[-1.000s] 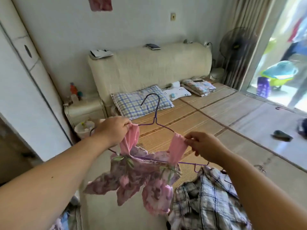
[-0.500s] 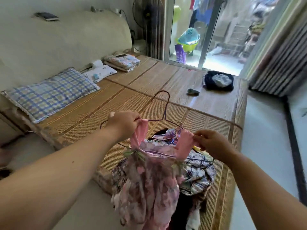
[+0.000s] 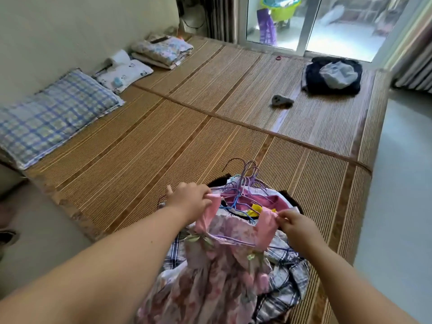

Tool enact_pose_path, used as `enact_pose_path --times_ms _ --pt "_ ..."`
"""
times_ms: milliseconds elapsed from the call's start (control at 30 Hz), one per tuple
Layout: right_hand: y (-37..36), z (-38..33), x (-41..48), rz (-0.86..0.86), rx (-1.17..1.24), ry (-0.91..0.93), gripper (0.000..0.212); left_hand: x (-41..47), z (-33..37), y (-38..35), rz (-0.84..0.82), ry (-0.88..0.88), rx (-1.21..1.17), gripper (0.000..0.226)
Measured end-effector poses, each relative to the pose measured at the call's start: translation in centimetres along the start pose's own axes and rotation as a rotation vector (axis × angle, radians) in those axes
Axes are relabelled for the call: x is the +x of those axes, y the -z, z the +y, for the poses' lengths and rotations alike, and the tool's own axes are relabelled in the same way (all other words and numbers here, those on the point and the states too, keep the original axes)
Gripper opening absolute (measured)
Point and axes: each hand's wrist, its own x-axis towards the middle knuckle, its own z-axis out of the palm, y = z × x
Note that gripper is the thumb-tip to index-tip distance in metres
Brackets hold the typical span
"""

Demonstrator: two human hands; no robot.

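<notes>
Pink floral dress (image 3: pixel 224 272) lower now, over wire hangers (image 3: pixel 243 183)

You are in a home bedroom. A wide bed (image 3: pixel 163 141) covered with woven bamboo mats fills most of it, with a blue checked pillow (image 3: pixel 53 115) and folded bedding (image 3: pixel 162 51) along a padded headboard (image 3: pixel 81 36). A heap of clothes (image 3: pixel 287 272) on wire hangers (image 3: pixel 243 181) lies at its near edge, under the floral dress (image 3: pixel 217 277) you hold. Curtains (image 3: pixel 221 17) flank a sliding glass door (image 3: pixel 339 26).
</notes>
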Motion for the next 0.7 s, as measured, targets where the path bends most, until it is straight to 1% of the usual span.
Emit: enact_pose_path --times_ms 100,167,200,267,300,367,467,533,633,700 --pt "-1.7 1.5 2.8 -0.029 -0.054 -0.014 0.016 2.0 -0.6 -2.6 -0.037 0.008 -0.009 0.042" --pt "-2.8 2.0 4.3 -0.061 -0.081 0.022 0.016 2.6 -1.1 -4.3 -0.062 -0.002 0.007 0.058" --pt "-3.4 2.1 5.0 -0.084 -0.106 0.039 0.021 2.7 -1.4 -5.1 -0.071 0.001 0.009 0.063" --pt "-4.3 1.8 6.0 -0.137 -0.185 0.048 0.043 2.9 -2.1 -6.2 -0.088 0.016 -0.002 0.067" --pt "-4.7 1.3 6.3 -0.155 -0.237 0.058 0.051 2.8 -2.4 -6.5 -0.099 0.020 0.001 0.069" --pt "-5.5 -0.1 6.6 -0.174 -0.317 0.099 0.057 2.4 -3.1 -6.4 -0.115 0.039 0.012 0.072" --pt "-6.0 -3.4 6.3 -0.189 -0.364 0.180 0.059 1.1 -3.9 -5.0 -0.111 0.092 -0.005 0.076" --pt "-5.8 -6.5 5.6 -0.214 -0.370 0.270 0.059 -0.4 -4.5 -3.3 -0.074 0.103 -0.006 0.075" --pt "-4.9 -12.7 3.9 -0.249 -0.380 0.460 0.059 -3.4 -5.3 0.3 0.013 0.098 -0.028 0.073" --pt "-4.6 -17.9 2.0 -0.244 -0.405 0.617 0.062 -6.2 -6.4 3.4 0.101 0.100 -0.036 0.072"
